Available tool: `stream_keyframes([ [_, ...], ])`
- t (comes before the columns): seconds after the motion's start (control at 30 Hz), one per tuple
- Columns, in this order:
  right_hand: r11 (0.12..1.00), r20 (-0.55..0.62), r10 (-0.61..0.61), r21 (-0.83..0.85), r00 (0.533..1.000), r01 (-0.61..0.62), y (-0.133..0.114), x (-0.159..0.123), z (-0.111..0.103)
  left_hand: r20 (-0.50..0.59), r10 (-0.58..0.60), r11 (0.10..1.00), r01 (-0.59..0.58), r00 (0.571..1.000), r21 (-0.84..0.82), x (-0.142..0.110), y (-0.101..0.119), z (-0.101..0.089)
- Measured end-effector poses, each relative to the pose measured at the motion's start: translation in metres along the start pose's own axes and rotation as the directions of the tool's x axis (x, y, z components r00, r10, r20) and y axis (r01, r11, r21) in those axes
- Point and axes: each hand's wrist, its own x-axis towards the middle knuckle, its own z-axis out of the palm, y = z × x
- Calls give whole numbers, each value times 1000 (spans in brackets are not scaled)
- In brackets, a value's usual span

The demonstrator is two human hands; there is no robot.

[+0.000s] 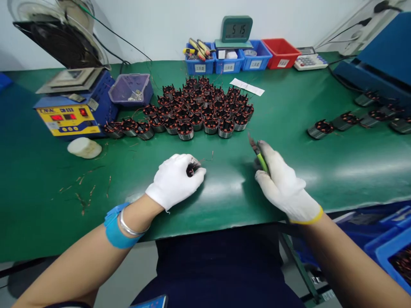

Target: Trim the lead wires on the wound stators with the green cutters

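Note:
My left hand [176, 179], in a white glove, is wrapped round a motor stator [190, 170]; most of it is hidden by the fingers, and a thin copper wire sticks out to the right. In my gloved right hand [279, 179] is a pair of cutting pliers [261, 160] with green handles, its jaws pointing up and away from me. The two hands are apart, both over the near part of the green table [224, 201]. Beyond them stands a dense group of wound stators [195, 109] with copper coils.
More stators [321, 128] stand at the right beside a blue machine [382, 64]. A soldering station [73, 111], a white round block [84, 147] and a purple bin [131, 90] are at the left. Wire scraps [83, 199] lie nearby. Blue bins [227, 64], a red bin [281, 53] and a clock line the back.

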Motion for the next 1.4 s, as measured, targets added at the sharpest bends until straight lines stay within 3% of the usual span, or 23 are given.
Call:
stream_keyframes([
  [0.03, 970, 126, 20, 239, 992, -50, -7, -3, 0, -3, 7, 1000, -7, 1000, -10, 0, -1, 1],
  [0.07, 882, 291, 12, 448, 957, -147, -15, -4, 0, -6, 22, 999, -22, 1000, -25, 1, -3, 2],
  [0.1, 762, 456, -25, 585, 890, -278, -23, -5, 2, -6, 40, 998, -41, 999, -44, 1, -4, 3],
  [0.17, 561, 680, -118, 646, 723, -517, -36, -5, 6, -2, 68, 994, -68, 998, -82, 3, -7, 5],
  [0.23, 498, 762, -156, 610, 628, -616, -45, -1, 10, 1, 81, 993, -81, 997, -90, 3, -9, 6],
  [0.43, 508, 793, -124, 567, 596, -649, -46, 6, 17, 3, 105, 992, -104, 995, -66, 4, -9, 7],
  [0.63, 532, 797, -54, 533, 601, -658, -51, 7, 15, 22, 158, 985, -155, 987, -80, 4, -12, 6],
  [0.87, 690, 804, -22, 442, 595, -572, -63, 15, 13, 80, 168, 985, -165, 983, -47, 5, -10, 0],
  [0.97, 761, 810, -18, 392, 587, -517, -64, 18, 14, 150, 142, 984, -123, 978, -128, 7, -14, -10],
  [1.03, 867, 787, 16, 297, 617, -401, -66, 17, 13, 155, 120, 966, -79, 981, -247, 11, -21, -18],
  [1.1, 984, 690, 35, 102, 723, -144, -69, 12, 12, 36, 40, 933, -25, 999, -358, 17, -33, -24],
  [1.13, 999, 619, 13, -32, 785, 8, -70, 9, 12, -60, -22, 922, -3, 998, -388, 22, -39, -25],
  [1.2, 922, 486, -63, -306, 872, 237, -70, 0, 10, -257, -147, 926, 42, 955, -374, 30, -52, -24],
  [1.3, 761, 387, -139, -547, 912, 348, -70, -6, 10, -435, -209, 970, 128, 876, -208, 42, -67, -17],
  [1.4, 731, 296, -299, -540, 907, 417, -77, 2, 20, -487, -159, 985, 169, 859, -24, 49, -73, -10],
])
